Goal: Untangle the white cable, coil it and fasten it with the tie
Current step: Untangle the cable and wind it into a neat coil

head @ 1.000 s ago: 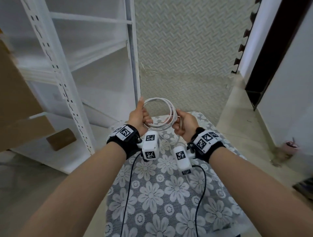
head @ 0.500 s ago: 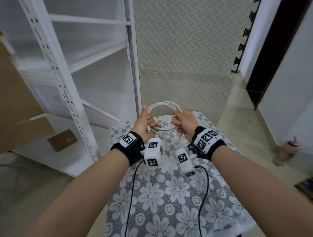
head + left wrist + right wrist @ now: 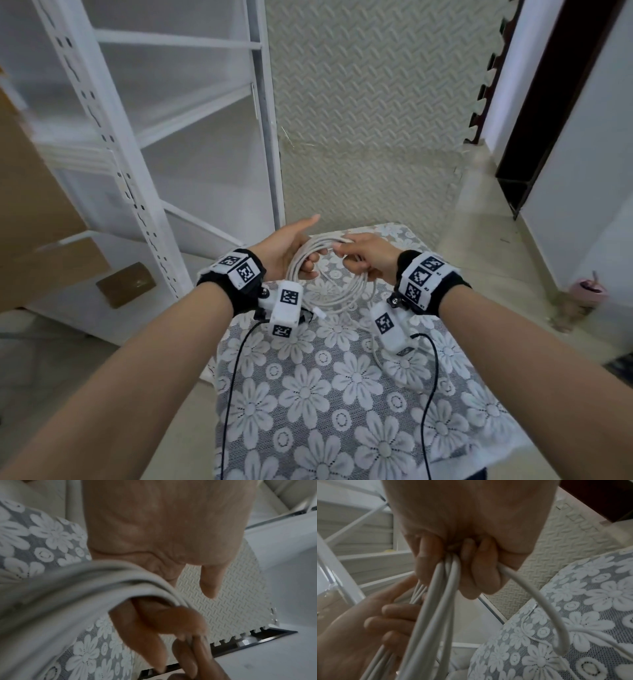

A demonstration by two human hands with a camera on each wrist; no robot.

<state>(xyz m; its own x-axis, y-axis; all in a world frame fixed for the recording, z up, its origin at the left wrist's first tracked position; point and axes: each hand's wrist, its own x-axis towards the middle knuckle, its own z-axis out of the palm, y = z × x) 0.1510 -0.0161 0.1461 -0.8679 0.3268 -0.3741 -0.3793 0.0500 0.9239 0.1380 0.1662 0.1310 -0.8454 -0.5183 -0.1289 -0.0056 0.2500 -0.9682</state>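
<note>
The white cable is wound into a loose coil of several loops, held between my hands just above the flowered table. My left hand grips the coil's left side, fingers curled round the strands and thumb pointing straight out. My right hand reaches over the top of the coil and its curled fingers grip the strands. A loose tail leaves the right hand and runs down onto the cloth. One plug end hangs below the left wrist. In the left wrist view the bundle is blurred.
A white metal shelf rack stands close on the left, with cardboard boxes beside it. A textured foam mat covers the wall behind the table. A pink cup sits on the floor at right. Black wrist-camera leads trail over the cloth.
Both hands have come down toward the table with the coil. The coil has tipped from upright to hanging lower, and my right hand has shifted onto its top.
</note>
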